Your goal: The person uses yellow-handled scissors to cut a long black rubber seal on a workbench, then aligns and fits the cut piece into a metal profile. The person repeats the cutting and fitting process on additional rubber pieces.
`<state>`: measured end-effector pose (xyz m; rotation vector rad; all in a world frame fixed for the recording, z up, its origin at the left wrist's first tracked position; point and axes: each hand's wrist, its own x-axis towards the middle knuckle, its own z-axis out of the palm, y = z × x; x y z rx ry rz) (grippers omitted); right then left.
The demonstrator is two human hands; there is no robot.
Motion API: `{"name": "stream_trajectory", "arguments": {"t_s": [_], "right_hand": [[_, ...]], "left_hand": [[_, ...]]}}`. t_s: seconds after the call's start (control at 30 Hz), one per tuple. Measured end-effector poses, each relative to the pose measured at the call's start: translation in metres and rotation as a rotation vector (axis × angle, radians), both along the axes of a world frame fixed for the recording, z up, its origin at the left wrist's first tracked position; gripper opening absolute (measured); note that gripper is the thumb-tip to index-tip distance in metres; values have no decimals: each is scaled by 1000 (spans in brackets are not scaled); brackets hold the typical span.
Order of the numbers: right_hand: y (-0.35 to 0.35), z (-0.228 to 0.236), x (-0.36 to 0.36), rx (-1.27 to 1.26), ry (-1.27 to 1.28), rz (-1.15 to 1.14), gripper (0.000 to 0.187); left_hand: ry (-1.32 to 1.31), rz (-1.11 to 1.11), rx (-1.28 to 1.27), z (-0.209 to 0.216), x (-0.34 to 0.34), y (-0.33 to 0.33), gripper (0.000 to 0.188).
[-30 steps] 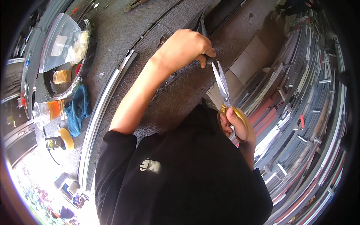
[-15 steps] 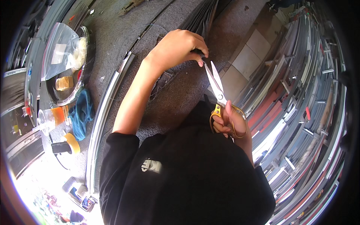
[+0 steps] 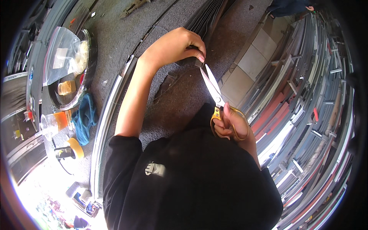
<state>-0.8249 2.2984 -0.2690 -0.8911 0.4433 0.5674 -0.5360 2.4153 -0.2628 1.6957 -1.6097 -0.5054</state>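
My left hand (image 3: pixel 174 48) is closed, thumb against fingers, on a small dark piece (image 3: pixel 197 64) at its fingertips. Whether this piece belongs to the dark pleated mesh (image 3: pixel 205 19) just behind the hand, I cannot tell. Around the yellow handles of a pair of scissors (image 3: pixel 217 99) my right hand (image 3: pixel 232 124) is wrapped. Their silver blades are parted a little and point up at the left fingertips, one tip close to the dark piece. A thin clear line (image 3: pixel 155 27) loops out near my left wrist.
A long pale metal profile (image 3: pixel 111 97) lies left of my forearm. Beyond it are a round tray (image 3: pixel 92 57) with a plastic bag (image 3: pixel 57 61), a blue cloth (image 3: pixel 85 119) and a tape roll (image 3: pixel 76 147). Many long profiles (image 3: pixel 299 115) fill the right. Another person (image 3: pixel 289 7) is at the far right.
Both hands have shifted slightly left in the picture, the scissors along with the right one. More of the dark piece shows below my left fingertips. The other person shows more at the top right.
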Motion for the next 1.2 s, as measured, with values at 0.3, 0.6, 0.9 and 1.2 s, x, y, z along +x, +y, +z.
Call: {"name": "stream_trajectory", "arguments": {"t_s": [0.3,0.6,0.9,1.2], "right_hand": [[5,-16,8,795,-27,-51,80],[30,-21,20,1189,-115,-179,77],[55,-1,28,491,-178,-216,81],[58,7,39,27,-96,-120,81]], "left_hand": [[-44,29,-20,3,-3,6,17],[-56,77,-52,-3,-10,13,18],[-169,216,-182,-5,-22,31,16],[-352,285,-206,-9,-31,46,17]]}}
